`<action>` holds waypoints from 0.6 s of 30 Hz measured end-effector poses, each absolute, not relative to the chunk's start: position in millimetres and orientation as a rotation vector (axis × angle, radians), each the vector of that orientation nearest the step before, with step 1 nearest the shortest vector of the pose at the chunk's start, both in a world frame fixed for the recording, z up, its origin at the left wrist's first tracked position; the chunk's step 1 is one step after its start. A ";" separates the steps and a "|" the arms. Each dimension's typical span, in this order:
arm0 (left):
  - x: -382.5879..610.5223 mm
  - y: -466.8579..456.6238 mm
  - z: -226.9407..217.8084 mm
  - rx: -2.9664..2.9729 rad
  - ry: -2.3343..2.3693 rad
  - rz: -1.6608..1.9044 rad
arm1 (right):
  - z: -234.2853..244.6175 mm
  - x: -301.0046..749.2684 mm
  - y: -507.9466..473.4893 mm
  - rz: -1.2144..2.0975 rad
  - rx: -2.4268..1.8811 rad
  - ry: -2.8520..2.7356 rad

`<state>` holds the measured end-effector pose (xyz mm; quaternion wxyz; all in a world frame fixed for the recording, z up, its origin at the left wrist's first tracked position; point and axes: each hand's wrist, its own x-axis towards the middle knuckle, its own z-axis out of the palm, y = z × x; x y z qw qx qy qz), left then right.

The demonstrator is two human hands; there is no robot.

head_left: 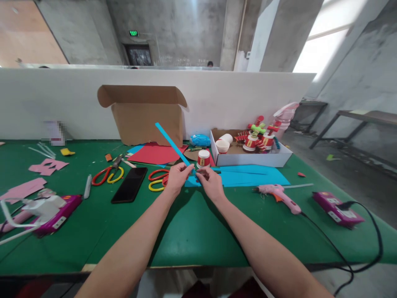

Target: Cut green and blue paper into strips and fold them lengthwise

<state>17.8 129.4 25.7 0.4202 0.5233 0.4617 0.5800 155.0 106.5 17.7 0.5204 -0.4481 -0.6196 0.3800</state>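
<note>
A long blue paper strip (171, 140) slants up and to the left from between my hands. My left hand (179, 177) pinches it near its lower end. Close beside it, my right hand (210, 182) has its fingertips pressed together at that same end; exactly what they grip is too small to make out. Just behind my hands stands a red and white paper cup (204, 159). Blue paper sheets (248, 175) lie under and to the right of my right hand. Scissors with red and yellow handles (157, 186) rest left of my left hand, partly hidden by it.
A pink glue gun (281, 194) and a purple power strip (336, 209) with cords lie right. Left are a black phone (129, 185), more scissors (108, 174) and another power strip (58, 217). Behind, a white box (254, 160) holds cups and paper figures near red paper (155, 153).
</note>
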 end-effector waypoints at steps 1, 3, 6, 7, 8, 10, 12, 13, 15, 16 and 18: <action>19.0 129.3 24.5 1.309 1.161 1.457 | 18.7 154.9 105.3 0.845 -1.078 -1.507; 21.1 129.2 22.6 1.302 1.166 1.460 | 20.1 154.6 103.3 0.733 -1.105 -1.563; 22.5 129.1 21.3 1.292 1.164 1.454 | 20.3 154.3 102.5 0.677 -1.162 -1.634; 22.5 129.1 21.2 1.290 1.162 1.451 | 20.1 154.4 102.6 0.673 -1.175 -1.652; 22.3 129.1 21.3 1.287 1.161 1.448 | 20.1 154.6 102.7 0.666 -1.184 -1.669; 21.9 129.1 21.5 1.279 1.160 1.444 | 20.5 155.0 102.7 0.641 -1.201 -1.710; 21.6 129.0 21.5 1.269 1.159 1.442 | 21.9 155.4 102.1 0.607 -1.232 -1.753; 21.5 129.0 21.4 1.263 1.159 1.441 | 22.8 155.5 101.6 0.590 -1.251 -1.772; 21.7 129.0 21.0 1.252 1.161 1.437 | 24.7 155.8 100.3 0.561 -1.280 -1.799; 21.9 129.1 20.7 1.247 1.163 1.434 | 25.6 156.0 99.6 0.549 -1.291 -1.808; 22.2 129.1 20.2 1.239 1.168 1.428 | 27.1 156.5 98.2 0.530 -1.308 -1.819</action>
